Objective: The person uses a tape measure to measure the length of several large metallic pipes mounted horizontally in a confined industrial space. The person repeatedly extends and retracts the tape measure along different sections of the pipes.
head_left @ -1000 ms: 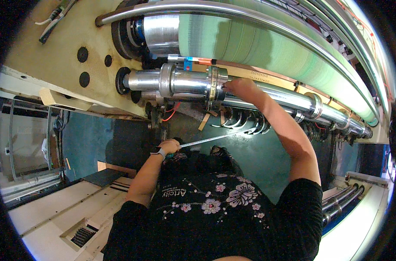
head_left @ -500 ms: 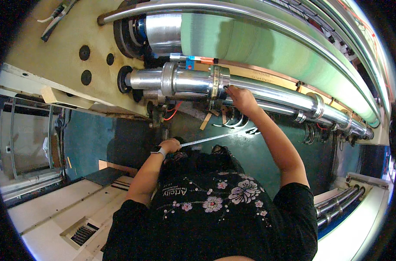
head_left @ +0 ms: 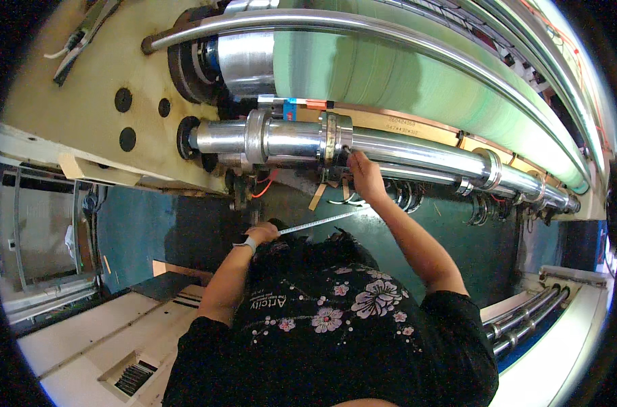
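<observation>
My left hand, with a watch on the wrist, grips the case end of a metal tape measure. The blade runs right and slightly up to a spot under my right forearm. My right hand reaches up to the polished steel shaft, fingers curled against it just right of a steel collar. Whether that hand holds anything is hidden. A large green roller lies above the shaft.
A cream machine side plate with round holes carries the shaft ends at left. A thin chrome bar crosses above the roller. Hoses and rings hang below the shaft. Dark green floor lies beneath, with pale steps at lower left.
My right hand has slid left and down along the shaft, closer to the collar. My left hand still holds the tape measure in about the same place.
</observation>
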A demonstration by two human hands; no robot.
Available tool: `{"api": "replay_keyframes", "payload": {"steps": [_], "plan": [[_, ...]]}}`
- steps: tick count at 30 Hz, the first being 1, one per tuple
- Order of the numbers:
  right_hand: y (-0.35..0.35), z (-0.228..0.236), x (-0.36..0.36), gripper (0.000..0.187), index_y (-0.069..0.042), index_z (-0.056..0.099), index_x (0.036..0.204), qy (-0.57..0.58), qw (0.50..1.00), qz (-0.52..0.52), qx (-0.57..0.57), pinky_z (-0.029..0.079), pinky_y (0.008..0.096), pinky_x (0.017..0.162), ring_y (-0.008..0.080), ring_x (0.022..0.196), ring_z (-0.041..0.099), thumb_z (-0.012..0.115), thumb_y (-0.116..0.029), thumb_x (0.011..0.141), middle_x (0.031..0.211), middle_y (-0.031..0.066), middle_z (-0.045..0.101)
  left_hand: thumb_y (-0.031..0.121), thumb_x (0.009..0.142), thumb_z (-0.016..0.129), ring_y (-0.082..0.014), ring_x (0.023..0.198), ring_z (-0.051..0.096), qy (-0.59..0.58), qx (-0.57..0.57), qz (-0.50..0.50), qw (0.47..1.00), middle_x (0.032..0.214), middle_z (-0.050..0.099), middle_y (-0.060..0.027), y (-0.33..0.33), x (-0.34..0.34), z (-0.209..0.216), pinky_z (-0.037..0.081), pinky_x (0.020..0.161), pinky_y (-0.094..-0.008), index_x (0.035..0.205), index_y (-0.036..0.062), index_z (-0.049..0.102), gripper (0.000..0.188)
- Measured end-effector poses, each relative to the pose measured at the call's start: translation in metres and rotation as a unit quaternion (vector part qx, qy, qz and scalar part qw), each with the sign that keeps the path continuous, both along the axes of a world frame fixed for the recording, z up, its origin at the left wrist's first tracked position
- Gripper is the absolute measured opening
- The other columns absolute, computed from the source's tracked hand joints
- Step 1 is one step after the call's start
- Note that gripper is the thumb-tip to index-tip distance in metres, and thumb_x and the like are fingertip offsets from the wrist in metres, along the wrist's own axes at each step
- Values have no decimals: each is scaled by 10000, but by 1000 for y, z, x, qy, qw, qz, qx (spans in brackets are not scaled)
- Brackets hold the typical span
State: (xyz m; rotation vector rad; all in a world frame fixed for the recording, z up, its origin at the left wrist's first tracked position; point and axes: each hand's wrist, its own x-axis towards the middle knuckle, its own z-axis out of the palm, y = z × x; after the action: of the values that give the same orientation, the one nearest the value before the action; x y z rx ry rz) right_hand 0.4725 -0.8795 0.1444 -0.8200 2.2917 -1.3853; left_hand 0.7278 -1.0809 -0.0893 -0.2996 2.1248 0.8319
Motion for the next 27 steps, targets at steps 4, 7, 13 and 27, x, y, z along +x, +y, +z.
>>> {"api": "replay_keyframes", "payload": {"steps": [4, 7, 13, 27], "plan": [[-6, -1, -1, 277, -7, 487, 779, -28, 1000, -9, -8, 372, 262, 468, 99, 539, 425, 438, -259, 883, 574, 28, 485, 381, 807, 442, -378, 923, 515, -38, -28, 8, 999, 983, 571, -131, -23, 10, -55, 318, 774, -660, 903, 121, 616, 327], [2, -2, -4, 350, 28, 567, 816, -189, 981, -48, -25, 392, 273, 517, 95, 573, 439, 468, -304, 864, 613, 25, 526, 330, 824, 394, -355, 928, 510, 100, -93, -158, 978, 994, 548, -142, -24, 7, -57, 395, 744, -583, 855, 91, 588, 310], [-12, 12, 10, 399, -40, 551, 673, -247, 952, -90, -158, 376, 252, 471, 96, 532, 445, 496, -401, 833, 585, -10, 487, 248, 811, 477, -241, 625, 559, 259, 110, -151, 948, 675, 587, -106, -53, -16, -70, 436, 601, -387, 706, 60, 618, 258], [111, 4, -13, 237, -45, 513, 857, 108, 991, 82, 23, 414, 444, 563, 369, 671, 538, 449, -271, 828, 690, 193, 555, 361, 818, 470, -240, 647, 560, -52, 50, -365, 928, 709, 591, -137, 110, -190, 71, 417, 584, -336, 818, 20, 599, 365]]}}
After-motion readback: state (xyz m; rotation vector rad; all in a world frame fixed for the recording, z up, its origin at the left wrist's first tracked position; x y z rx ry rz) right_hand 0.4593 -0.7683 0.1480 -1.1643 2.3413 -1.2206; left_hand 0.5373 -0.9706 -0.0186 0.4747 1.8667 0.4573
